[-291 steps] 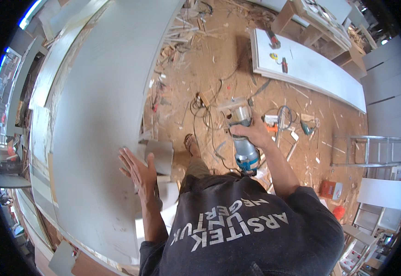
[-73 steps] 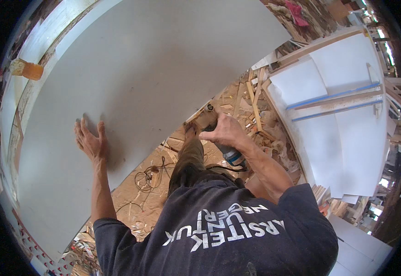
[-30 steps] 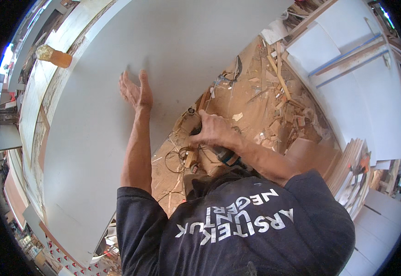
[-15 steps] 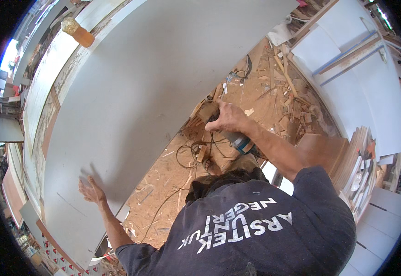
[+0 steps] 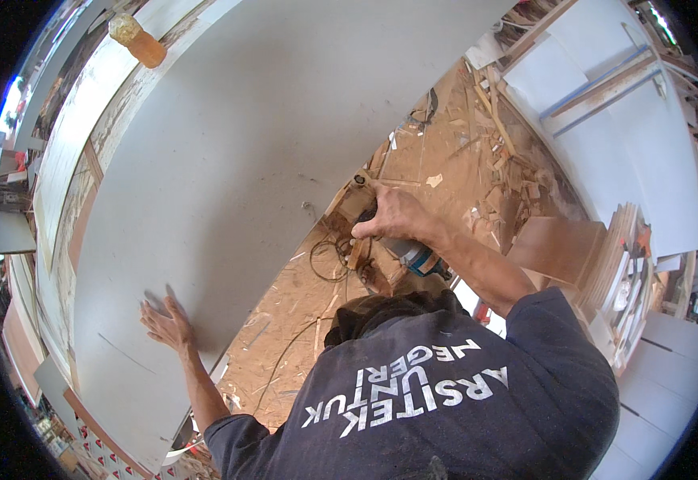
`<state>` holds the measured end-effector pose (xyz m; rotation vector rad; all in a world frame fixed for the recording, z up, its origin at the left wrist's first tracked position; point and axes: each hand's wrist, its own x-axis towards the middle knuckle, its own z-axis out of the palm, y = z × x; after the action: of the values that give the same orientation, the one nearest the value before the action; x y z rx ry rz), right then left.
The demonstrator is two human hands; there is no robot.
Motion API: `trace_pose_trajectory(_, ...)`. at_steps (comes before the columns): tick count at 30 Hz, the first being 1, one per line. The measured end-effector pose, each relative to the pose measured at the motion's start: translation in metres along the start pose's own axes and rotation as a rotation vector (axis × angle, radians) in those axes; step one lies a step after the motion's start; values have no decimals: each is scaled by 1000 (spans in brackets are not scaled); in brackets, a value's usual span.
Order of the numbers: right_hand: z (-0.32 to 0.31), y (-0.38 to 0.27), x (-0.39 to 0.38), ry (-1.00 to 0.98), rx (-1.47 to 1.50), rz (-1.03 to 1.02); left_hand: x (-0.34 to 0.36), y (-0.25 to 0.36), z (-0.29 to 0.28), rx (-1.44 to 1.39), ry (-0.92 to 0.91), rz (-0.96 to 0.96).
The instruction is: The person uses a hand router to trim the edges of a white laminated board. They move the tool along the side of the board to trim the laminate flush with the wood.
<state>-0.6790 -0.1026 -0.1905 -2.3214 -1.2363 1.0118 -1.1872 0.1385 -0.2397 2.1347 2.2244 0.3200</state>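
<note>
A long grey board [image 5: 229, 152] runs diagonally in front of me. My left hand [image 5: 168, 322] lies on its near left part, palm down with the fingers spread, holding nothing. At the board's right edge, my right hand [image 5: 397, 214] grips a teal and black power tool that looks like a trim router [image 5: 423, 260]. The tool is tilted sideways, its brownish base end beside the board edge and its body toward me. My fingers and palm cover part of it, and the cutting end is hidden. Small crumbs of debris dot the board near that edge.
Wood scraps [image 5: 517, 188] and a coiled cable [image 5: 329, 260] litter the brown floor [image 5: 437, 144]. An amber bottle-like object [image 5: 138, 42] sits beyond the board's far left edge. White panels [image 5: 629, 152] and stacked strips [image 5: 617, 264] stand on the right.
My left hand has turned flatter, its fingers spreading over the board. My right hand has moved slightly toward me with the tool, and more debris shows on the board near the edge.
</note>
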Motion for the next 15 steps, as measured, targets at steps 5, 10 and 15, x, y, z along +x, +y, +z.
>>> trace_pose_trajectory(5, 5, -15, -6, -74, -10, 67, -1, 7, -4, 16, -15, 38)
trace_pose_trajectory(10, 22, -32, -17, -90, 32, 50, -2, 8, -5, -7, -23, 42)
trace_pose_trajectory(15, 46, -50, -27, -126, 75, 50, -5, 11, -11, -13, -36, 45)
